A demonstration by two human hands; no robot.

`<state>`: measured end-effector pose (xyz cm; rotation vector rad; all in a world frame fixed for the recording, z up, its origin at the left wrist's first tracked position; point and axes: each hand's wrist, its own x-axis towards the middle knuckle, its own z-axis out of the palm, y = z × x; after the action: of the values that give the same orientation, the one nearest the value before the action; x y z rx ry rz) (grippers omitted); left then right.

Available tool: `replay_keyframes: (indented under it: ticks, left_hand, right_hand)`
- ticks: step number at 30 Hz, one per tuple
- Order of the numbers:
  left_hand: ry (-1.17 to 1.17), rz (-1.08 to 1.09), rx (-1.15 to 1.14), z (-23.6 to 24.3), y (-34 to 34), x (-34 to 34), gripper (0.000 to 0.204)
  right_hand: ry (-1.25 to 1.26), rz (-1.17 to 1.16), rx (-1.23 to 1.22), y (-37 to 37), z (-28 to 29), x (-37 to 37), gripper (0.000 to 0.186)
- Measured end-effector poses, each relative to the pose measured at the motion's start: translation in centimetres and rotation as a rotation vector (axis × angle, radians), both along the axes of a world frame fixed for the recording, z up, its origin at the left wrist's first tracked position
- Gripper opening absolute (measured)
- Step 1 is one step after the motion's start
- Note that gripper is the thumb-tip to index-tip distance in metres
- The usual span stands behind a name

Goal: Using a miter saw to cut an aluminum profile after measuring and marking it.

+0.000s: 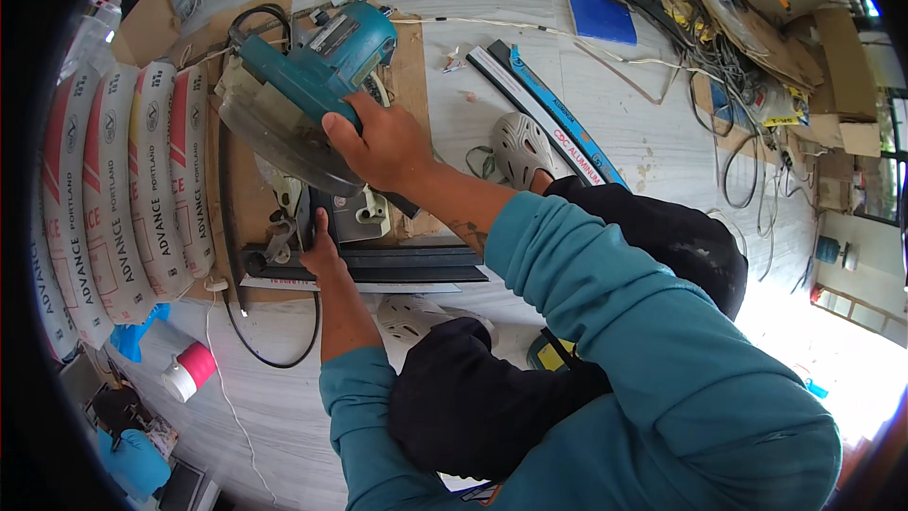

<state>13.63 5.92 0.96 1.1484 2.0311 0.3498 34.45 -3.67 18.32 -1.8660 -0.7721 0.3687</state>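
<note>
A teal miter saw stands on cardboard in front of me, its clear-grey blade guard covering the blade. My right hand is closed around the saw's handle, thumb on top. Lower down, beside the saw's metal base, my left hand grips a dark narrow bar, with the thumb along its side and the other fingers mostly hidden. A metal clamp sits just left of that hand. The guard hides where the bar's far end lies.
Several cement bags stand in a row at left. Long black profiles lie below the saw. Aluminum lengths lie by my right shoe. Cables and cardboard boxes crowd the right. A pink-and-white jug lies lower left.
</note>
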Motion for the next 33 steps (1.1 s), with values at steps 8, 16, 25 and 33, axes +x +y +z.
replay_keyframes:
  ticks: [8,16,25,33]
  left_hand:
    - [0.067,0.017,-0.053,-0.8,0.7,-0.5,0.11]
    - [0.049,-0.016,-0.109,-0.2,0.1,0.3,0.106]
    - [0.063,-0.071,-0.044,-2.2,1.1,-1.9,0.101]
    - [0.171,-0.08,-0.069,1.9,0.6,0.0,0.099]
  right_hand:
    - [0.004,0.003,-0.02,0.1,0.1,-0.1,0.047]
    - [-0.056,0.008,0.043,-0.7,-1.6,0.3,0.048]
    - [-0.051,0.05,-0.09,2.2,4.1,0.3,0.049]
    - [-0.313,0.086,-0.173,10.5,9.9,3.9,0.065]
